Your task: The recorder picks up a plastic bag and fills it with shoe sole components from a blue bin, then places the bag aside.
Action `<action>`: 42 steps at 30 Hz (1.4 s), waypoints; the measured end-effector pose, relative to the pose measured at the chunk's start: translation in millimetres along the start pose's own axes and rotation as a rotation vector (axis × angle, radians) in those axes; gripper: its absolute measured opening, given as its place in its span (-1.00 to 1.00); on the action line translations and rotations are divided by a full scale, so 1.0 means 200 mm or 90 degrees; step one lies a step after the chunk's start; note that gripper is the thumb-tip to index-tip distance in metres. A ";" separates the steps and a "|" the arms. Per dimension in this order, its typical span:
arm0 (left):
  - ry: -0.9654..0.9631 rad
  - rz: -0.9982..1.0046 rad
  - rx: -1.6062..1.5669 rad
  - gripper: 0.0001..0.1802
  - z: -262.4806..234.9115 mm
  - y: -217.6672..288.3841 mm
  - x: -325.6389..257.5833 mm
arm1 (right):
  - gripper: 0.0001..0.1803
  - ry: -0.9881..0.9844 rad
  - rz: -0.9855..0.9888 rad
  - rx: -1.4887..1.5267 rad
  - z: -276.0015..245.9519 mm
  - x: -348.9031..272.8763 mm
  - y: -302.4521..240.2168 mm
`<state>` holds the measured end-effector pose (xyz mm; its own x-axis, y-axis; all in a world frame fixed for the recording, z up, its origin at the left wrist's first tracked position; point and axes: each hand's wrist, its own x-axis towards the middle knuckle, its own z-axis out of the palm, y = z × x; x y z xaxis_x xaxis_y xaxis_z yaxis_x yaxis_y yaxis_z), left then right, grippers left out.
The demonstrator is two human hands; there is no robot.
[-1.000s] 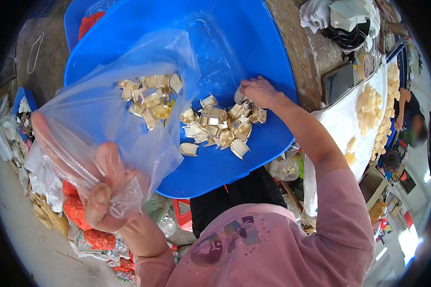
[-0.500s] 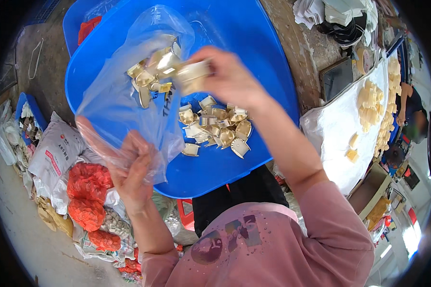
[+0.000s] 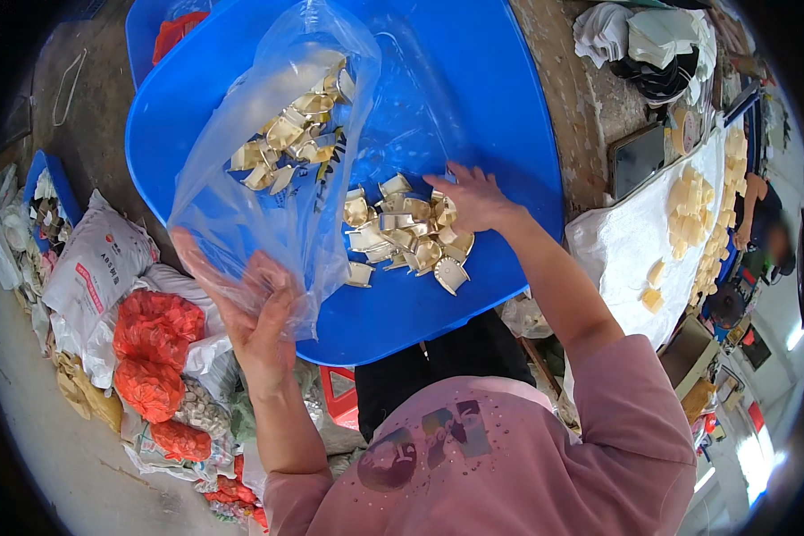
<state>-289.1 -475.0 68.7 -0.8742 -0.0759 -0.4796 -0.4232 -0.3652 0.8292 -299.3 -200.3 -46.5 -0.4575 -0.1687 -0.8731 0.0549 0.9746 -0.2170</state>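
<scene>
The left hand grasps the clear plastic bag near its lower end; film covers the extended fingers, and the thumb lies against the gathered edge. The bag slants across the left side of the blue basin, with dark printing on its film. A batch of gold-toned metal parts sits inside the bag, toward its upper portion.

The loose metal parts — curved, shell-like pieces — form a pile in the basin, to the right of the bag. The right hand is at the right side of this pile, back of the hand upward, fingers extended; the underside is hidden, so whether it grips a part cannot be determined.

To the right of the basin, a white sheet carries pale yellow pieces. To the left — below the basin's rim level in the view — are red plastic bags and a white sack.
</scene>
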 end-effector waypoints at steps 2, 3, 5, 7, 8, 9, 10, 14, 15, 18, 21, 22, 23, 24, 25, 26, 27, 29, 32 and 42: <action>-0.040 -0.004 -0.013 -0.02 -0.01 -0.01 0.00 | -0.12 0.038 -0.015 0.008 0.16 0.09 0.12; -0.038 -0.005 -0.013 -0.02 0.00 -0.01 0.00 | -0.14 0.077 -0.034 0.017 0.20 0.12 0.16; 0.015 0.011 0.009 -0.02 0.02 0.00 0.00 | -0.16 0.077 -0.051 0.076 0.15 0.09 0.19; 0.009 0.009 0.008 0.03 -0.01 0.00 0.01 | -0.18 0.079 -0.065 0.135 0.06 0.03 0.18; 0.004 0.010 0.006 0.09 -0.02 -0.01 0.02 | -0.25 0.109 -0.050 0.334 -0.02 -0.03 0.16; 0.003 0.009 0.004 0.09 -0.01 -0.01 0.02 | -0.31 0.142 -0.030 0.533 -0.08 -0.08 0.14; 0.011 0.009 0.002 0.09 0.00 -0.01 0.02 | -0.31 0.172 -0.034 0.669 -0.12 -0.10 0.14; -0.018 0.016 0.006 -0.01 -0.03 -0.02 0.01 | -0.25 0.139 -0.288 0.994 -0.26 -0.09 -0.07; -0.021 0.017 0.008 -0.01 -0.03 -0.02 0.00 | -0.22 0.141 -0.315 0.963 -0.28 -0.05 -0.17; -0.048 0.016 -0.001 -0.02 -0.06 -0.03 0.00 | -0.27 0.122 -0.306 0.776 -0.34 0.00 -0.53; -0.122 0.047 -0.061 -0.04 -0.04 -0.03 0.02 | -0.32 0.192 -0.351 0.707 -0.29 0.01 -0.72; -0.047 0.043 -0.035 -0.04 0.01 0.00 0.01 | -0.34 0.241 -0.394 0.713 -0.26 0.01 -0.73; 0.036 0.043 -0.004 -0.05 0.03 0.02 0.01 | -0.34 0.234 -0.397 0.713 -0.23 0.02 -0.70; 0.044 0.043 -0.003 -0.05 0.02 0.01 0.01 | -0.34 0.303 -0.353 0.653 -0.20 0.02 -0.62; 0.054 0.045 0.006 -0.05 0.01 0.01 0.01 | -0.35 0.372 -0.307 0.589 -0.17 0.02 -0.52; 0.063 0.046 0.013 -0.05 0.01 0.01 0.01 | -0.36 0.446 -0.225 0.438 -0.12 0.04 -0.37; 0.067 0.045 0.011 -0.05 0.01 0.00 0.02 | -0.37 0.513 -0.142 0.286 -0.06 0.06 -0.21; 0.010 0.024 0.014 0.02 0.03 0.01 0.03 | -0.45 0.433 0.140 0.010 0.07 0.04 0.00; 0.004 0.027 -0.008 0.02 0.06 0.01 0.04 | -0.49 0.263 0.230 -0.013 0.24 0.09 0.19; -0.003 0.021 0.019 -0.03 -0.01 -0.02 0.02 | -0.69 0.602 0.083 -0.054 0.13 -0.01 0.24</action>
<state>-289.7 -476.2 62.5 -0.8892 -0.0827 -0.4499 -0.4006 -0.3344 0.8531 -272.8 -157.0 -67.5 -0.9816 0.0942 -0.1658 0.1084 0.9910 -0.0785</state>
